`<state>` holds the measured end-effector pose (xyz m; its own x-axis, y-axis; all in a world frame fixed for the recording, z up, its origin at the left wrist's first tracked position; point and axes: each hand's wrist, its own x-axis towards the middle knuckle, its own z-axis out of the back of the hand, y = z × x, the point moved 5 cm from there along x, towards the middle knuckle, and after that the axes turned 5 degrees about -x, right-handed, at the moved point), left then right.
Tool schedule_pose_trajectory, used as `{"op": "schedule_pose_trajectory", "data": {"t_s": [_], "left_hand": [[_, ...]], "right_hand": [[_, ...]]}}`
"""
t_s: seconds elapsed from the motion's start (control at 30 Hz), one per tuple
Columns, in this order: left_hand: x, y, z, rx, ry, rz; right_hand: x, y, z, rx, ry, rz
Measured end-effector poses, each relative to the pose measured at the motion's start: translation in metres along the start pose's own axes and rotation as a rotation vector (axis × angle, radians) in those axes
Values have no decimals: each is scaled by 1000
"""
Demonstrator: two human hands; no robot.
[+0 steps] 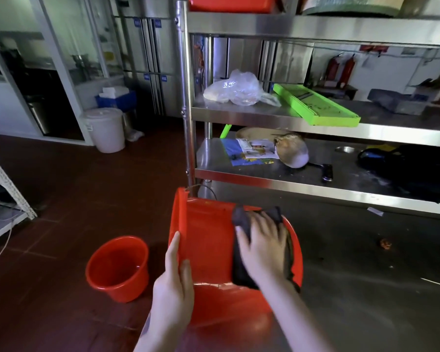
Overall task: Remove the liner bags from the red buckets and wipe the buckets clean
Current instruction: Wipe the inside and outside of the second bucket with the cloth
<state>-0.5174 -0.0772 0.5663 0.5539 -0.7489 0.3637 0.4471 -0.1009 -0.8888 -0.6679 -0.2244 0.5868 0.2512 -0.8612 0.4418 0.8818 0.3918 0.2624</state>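
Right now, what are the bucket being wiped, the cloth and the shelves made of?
Red bucket: glossy plastic, by its sheen. Dark cloth: soft fabric, seemingly; it bunches under the right hand. Shelf rack: likely stainless steel, grey and reflective.

Commercial kitchen, back-of-house: stainless shelf rack (pixel 315 128) w/ wok (pixel 291 151), steel fridge doors (pixel 148 54), fire extinguishers (pixel 341 69), red tile floor (pixel 74 179).

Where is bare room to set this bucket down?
Bare steel tabletop right of the tilted red plastic bucket, before the orange scrap. Floor tiles left of the smaller red bucket. Crowded: shelf with clear plastic bag and green tray.
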Motion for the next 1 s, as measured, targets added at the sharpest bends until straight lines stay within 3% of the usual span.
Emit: {"op": "schedule_pose_trajectory", "data": {"t_s": [0.1, 0.2, 0.27, 0.33, 0.43, 0.5, 0.57, 0.7, 0.77, 0.87, 1.0], "left_hand": [[8, 6, 5, 45, -15, -20], [10, 12, 16, 64, -2, 13], [6, 13, 19, 70, -6, -7], [-3, 12, 18, 66, -12, -27], [-21, 16, 20, 84, -23, -78], [-31, 21, 24, 114, -27, -90], [-38, 27, 25, 146, -21, -103], [-41, 41, 23, 229, -29, -149], [-43, 49, 25, 243, -37, -105], [-26, 33, 33, 65, -105, 25], [56, -8, 18, 12, -139, 121]], "right_hand": [[-27, 74, -6, 108, -54, 335], [-32, 86, -9, 105, -48, 448], [-23, 59, -8, 69, -51, 357], [-4, 10, -3, 12, -75, 112], [23, -65, -2, 46, 146, -288], [29, -73, -5, 48, 213, -343], [29, -37, -1, -29, 91, -154], [-9, 73, -6, 108, -46, 285], [-29, 93, -13, 116, -57, 353], [-51, 86, -25, 77, -90, 369], [-71, 85, -39, 1, -107, 448]]}}
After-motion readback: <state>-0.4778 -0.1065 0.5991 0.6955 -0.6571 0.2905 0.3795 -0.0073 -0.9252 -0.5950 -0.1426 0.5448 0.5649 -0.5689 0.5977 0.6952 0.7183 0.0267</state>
